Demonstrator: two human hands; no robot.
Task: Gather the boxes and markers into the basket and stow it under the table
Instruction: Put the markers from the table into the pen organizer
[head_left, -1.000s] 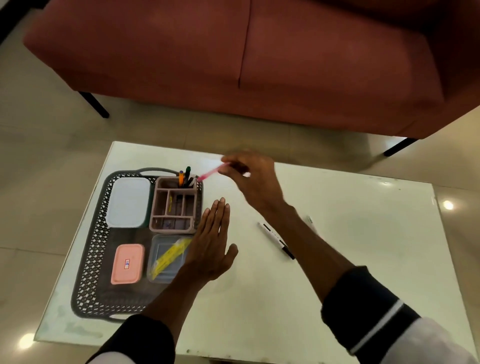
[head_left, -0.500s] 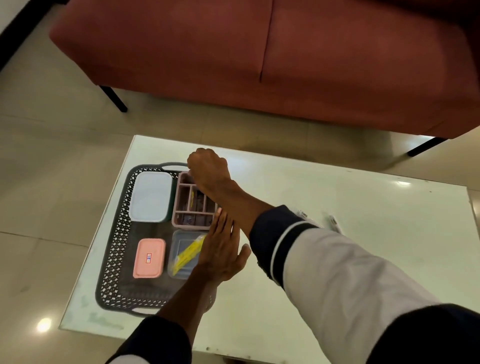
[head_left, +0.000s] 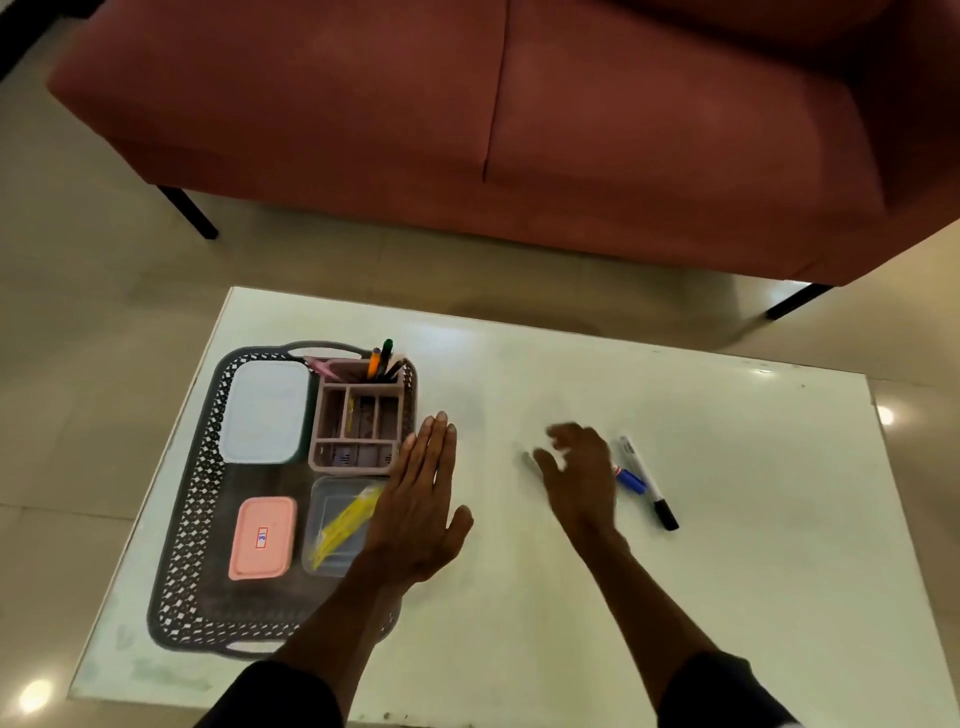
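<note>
A dark lattice basket (head_left: 192, 499) sits on the left of the white table (head_left: 753, 519). Inside it lie a pale blue box (head_left: 265, 410), a pink box (head_left: 262, 538), a clear box with yellow contents (head_left: 337, 519) and a pink organiser (head_left: 358, 415) with several markers standing in it. My left hand (head_left: 421, 504) lies flat with straight fingers against the basket's right edge. My right hand (head_left: 579, 470) hovers blurred with spread fingers above the table, empty. Just right of it lie a black-capped white marker (head_left: 647, 480) and a blue marker (head_left: 629, 479), partly hidden by that hand.
A red sofa (head_left: 519, 130) on black legs stands beyond the table's far edge. Glossy beige floor tiles (head_left: 78, 312) surround the table. The table's near edge runs along the bottom of the view.
My right hand left the pink marker in the organiser and drew back right, over the loose markers. My left hand stayed at the basket's edge.
</note>
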